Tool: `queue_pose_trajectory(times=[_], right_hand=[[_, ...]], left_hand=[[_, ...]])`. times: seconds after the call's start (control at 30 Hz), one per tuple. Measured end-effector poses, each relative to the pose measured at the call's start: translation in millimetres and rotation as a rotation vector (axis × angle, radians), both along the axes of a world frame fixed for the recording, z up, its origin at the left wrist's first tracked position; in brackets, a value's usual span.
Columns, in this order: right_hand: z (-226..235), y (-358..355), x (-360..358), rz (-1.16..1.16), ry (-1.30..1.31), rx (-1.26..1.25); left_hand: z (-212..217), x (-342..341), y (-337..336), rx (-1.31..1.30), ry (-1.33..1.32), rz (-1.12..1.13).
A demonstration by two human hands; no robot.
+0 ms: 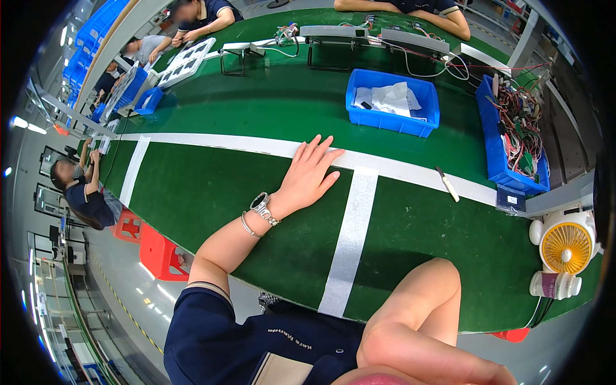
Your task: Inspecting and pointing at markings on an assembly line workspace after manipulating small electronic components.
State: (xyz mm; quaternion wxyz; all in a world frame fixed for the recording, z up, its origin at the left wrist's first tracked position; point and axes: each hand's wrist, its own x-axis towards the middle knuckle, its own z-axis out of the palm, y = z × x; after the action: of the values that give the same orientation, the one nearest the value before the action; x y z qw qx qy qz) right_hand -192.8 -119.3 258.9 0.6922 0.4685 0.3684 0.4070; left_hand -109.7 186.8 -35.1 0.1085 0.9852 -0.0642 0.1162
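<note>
My left hand [312, 173] rests palm down on the green work table [256, 179], fingers stretched out and apart. Its fingertips touch the white tape strip [250, 143] that runs across the table. Nothing is in it. A watch [262, 204] and a bangle [249, 224] circle that wrist. My right arm is bent, its elbow propped on the table's near part. My right hand [443, 362] is folded back close to me at the lower edge, and its fingers do not show clearly. A white-handled knife-like tool [447, 185] lies on the tape to the right, apart from both hands.
A blue bin [393, 119] holds white bags. Another blue bin [484, 138] is full of wired parts. At right stand a white fan [566, 247] and a white bottle [555, 285]. Grey fixtures [343, 31] line the far side. Other people sit around.
</note>
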Motion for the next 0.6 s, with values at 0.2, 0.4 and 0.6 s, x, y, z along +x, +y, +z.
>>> queue_pose_trajectory(times=[0.2,0.4,0.6], right_hand=[[-13.8,7.1,-5.0,-0.134,-0.094,0.151],[1.5,-1.7,0.2,-0.003,-0.032,-0.029],[-28.1,-8.4,17.7,0.155,-0.373,0.159]], left_hand=[[2.3,1.0,-1.8,0.001,0.005,-0.002],[-0.4,0.2,-0.1,-0.002,0.009,0.007],[1.8,2.5,-2.3,0.002,0.005,-0.001]])
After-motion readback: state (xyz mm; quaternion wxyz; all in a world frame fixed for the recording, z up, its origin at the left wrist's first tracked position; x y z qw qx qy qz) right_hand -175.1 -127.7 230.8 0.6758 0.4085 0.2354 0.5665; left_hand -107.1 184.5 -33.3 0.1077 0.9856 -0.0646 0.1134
